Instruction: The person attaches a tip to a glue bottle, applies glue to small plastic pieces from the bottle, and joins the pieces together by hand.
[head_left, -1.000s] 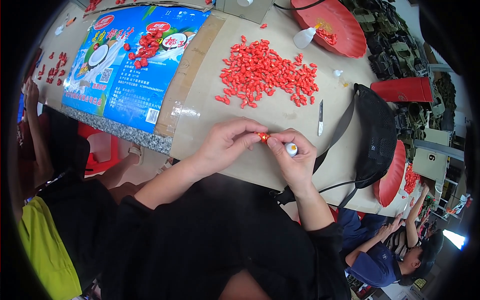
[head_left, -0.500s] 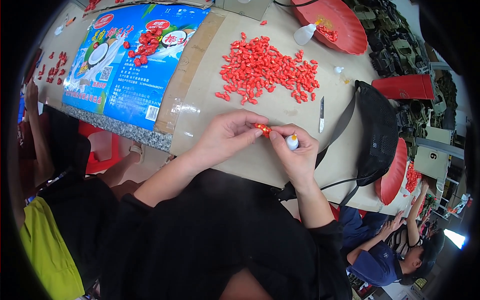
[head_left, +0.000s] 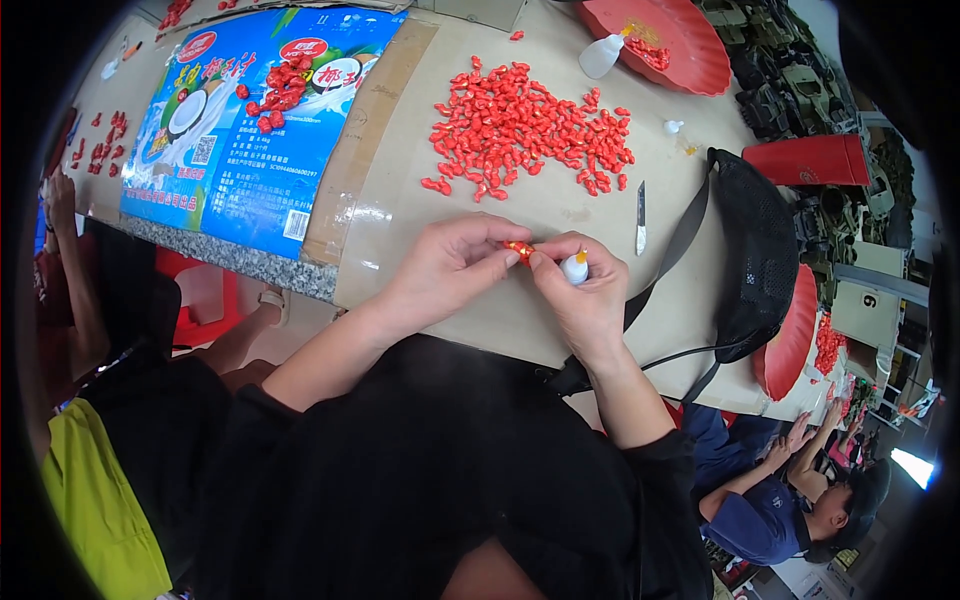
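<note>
Between the fingertips of both hands is a small red piece with gold markings, shaped like a little knotted peanut. My left hand pinches it with thumb and forefinger. The thumb and forefinger of my right hand meet at its other end. Tucked in the right hand is a small white squeeze bottle, its yellow-orange tip pointing up; the fingers hide part of it. Beyond my hands, a wide pile of similar red pieces lies spread on the table.
A craft knife lies right of my hands, beside a black mesh bag with straps. Another squeeze bottle leans on a red scalloped tray. At left, blue printed cardboard bears a red clump. Other people sit either side.
The view has shifted slightly. Both hands still hold the red piece, which appears turned a little, and the right hand keeps the squeeze bottle.
</note>
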